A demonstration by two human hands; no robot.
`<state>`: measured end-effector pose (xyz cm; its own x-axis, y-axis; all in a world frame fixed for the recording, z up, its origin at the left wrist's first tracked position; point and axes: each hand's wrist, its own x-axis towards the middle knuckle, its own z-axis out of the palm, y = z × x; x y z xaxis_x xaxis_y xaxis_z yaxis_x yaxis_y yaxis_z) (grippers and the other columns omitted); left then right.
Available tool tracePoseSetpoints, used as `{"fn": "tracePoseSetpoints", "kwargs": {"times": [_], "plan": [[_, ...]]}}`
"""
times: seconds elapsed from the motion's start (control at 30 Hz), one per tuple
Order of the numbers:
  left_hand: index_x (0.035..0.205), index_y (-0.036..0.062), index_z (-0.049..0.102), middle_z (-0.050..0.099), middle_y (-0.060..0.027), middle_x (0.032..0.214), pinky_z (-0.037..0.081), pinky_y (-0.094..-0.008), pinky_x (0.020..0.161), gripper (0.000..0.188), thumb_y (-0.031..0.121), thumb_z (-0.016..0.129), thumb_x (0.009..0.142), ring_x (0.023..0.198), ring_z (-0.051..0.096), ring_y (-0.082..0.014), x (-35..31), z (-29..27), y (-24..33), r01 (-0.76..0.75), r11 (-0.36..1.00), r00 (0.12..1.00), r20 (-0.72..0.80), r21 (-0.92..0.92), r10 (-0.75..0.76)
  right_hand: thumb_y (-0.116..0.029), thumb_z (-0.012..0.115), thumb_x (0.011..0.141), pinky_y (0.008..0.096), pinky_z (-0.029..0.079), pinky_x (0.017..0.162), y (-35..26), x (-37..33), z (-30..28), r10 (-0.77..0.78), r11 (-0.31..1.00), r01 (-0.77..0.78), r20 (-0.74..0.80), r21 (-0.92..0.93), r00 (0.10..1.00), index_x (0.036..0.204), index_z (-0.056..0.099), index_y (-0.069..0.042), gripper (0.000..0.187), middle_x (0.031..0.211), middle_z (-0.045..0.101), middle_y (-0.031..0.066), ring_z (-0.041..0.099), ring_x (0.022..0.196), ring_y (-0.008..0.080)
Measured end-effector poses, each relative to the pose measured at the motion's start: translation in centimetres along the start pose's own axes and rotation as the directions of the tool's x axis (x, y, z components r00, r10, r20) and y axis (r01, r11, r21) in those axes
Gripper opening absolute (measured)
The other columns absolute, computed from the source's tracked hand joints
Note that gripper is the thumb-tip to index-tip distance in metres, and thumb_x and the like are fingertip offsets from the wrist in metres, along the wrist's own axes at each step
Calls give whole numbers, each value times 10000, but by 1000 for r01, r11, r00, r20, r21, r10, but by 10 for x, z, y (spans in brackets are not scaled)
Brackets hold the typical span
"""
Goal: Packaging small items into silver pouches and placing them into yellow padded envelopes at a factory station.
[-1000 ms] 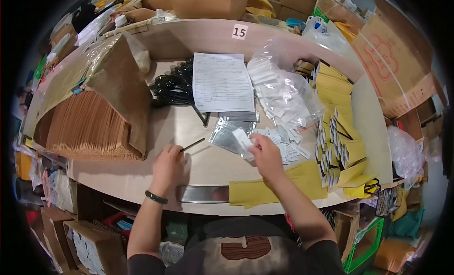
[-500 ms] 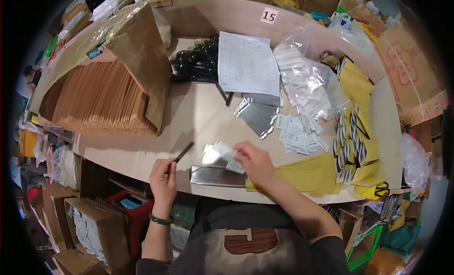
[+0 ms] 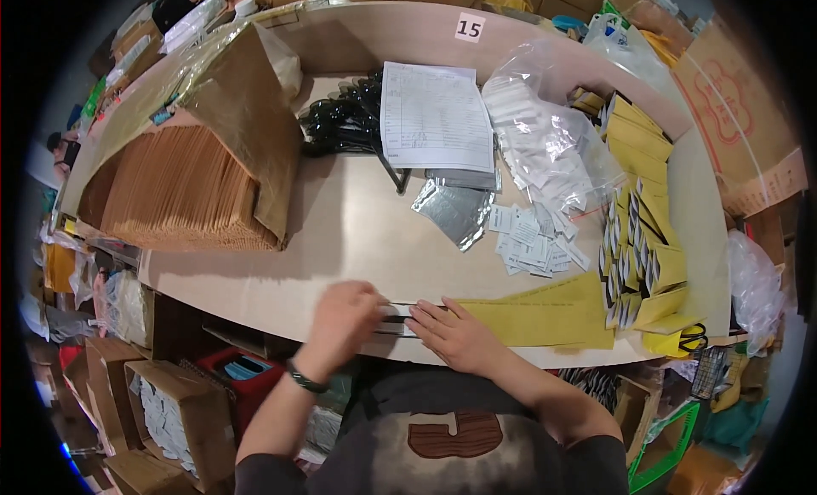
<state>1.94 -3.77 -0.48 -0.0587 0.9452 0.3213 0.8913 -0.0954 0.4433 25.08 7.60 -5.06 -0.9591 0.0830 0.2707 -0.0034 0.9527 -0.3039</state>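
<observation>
Both my hands meet at the front edge of the beige table [image 3: 366, 231]. My left hand [image 3: 340, 314] is curled over the left end of a flat silver pouch [image 3: 400, 317] that lies along that edge. The fingers of my right hand [image 3: 455, 333] lie stretched out flat on the pouch's right part. Most of the pouch is hidden under the two hands. A dark strip shows between them; I cannot tell what it is. Right of my right hand lies a long yellow envelope [image 3: 545, 312].
More silver pouches [image 3: 455, 210] and loose white slips [image 3: 532, 244] lie mid-table. Behind them are a printed sheet [image 3: 434, 116], black items [image 3: 340, 125] and a clear bag of white packets [image 3: 545, 142]. A carton of brown envelopes [image 3: 179, 197] stands left, yellow envelopes [image 3: 642, 154] and scissors [image 3: 694, 335] right.
My left hand, which held a thin dark stick, and my right hand, which held a white slip, have come together on the silver pouch at the table's front edge.
</observation>
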Motion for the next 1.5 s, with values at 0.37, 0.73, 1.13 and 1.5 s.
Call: {"fn": "tracePoseSetpoints", "kwargs": {"times": [0.37, 0.73, 1.13, 1.5], "plan": [[979, 19, 654, 679, -219, 937, 522, -463, 759, 188, 181, 631, 887, 891, 641, -419, 26, -181, -182, 627, 667, 775, -235, 403, -587, -182, 687, 872, 500, 404, 1076, 2, -24, -16, 106, 994, -104, -45, 39, 993, 1266, 628, -106, 405, 1405, 519, 189, 500, 1307, 367], [891, 44, 562, 439, 43, 753, 343, -228, 648, 192, 171, 533, 1033, 703, 380, -55, -63, -100, -74, 410, 564, 326, -462, -716, -825, -135, 700, 846, 521, 406, 1083, 9, -40, -26, 212, 962, -199, -54, 188, 976, 1301, 617, -141, 462, 1421, 456, 291, 461, 1309, 463], [905, 6, 683, 648, -112, 846, 520, -337, 687, 81, 46, 707, 839, 778, 653, -270, -28, 5, -8, 400, 917, 914, 70, 6, -399, -188, 728, 831, 514, 427, 1047, 3, -33, -18, 259, 966, -256, -99, 41, 961, 1306, 599, -97, 501, 1365, 484, 300, 490, 1255, 467], [971, -22, 693, 687, -83, 818, 535, -287, 736, 132, 76, 715, 884, 794, 676, -153, -9, -5, -54, 584, 775, 802, 323, -243, -503, -225, 771, 791, 497, 447, 1011, 11, -43, -20, 293, 953, -301, -158, -30, 943, 1181, 622, -68, 447, 1336, 516, 263, 512, 1240, 426]]}}
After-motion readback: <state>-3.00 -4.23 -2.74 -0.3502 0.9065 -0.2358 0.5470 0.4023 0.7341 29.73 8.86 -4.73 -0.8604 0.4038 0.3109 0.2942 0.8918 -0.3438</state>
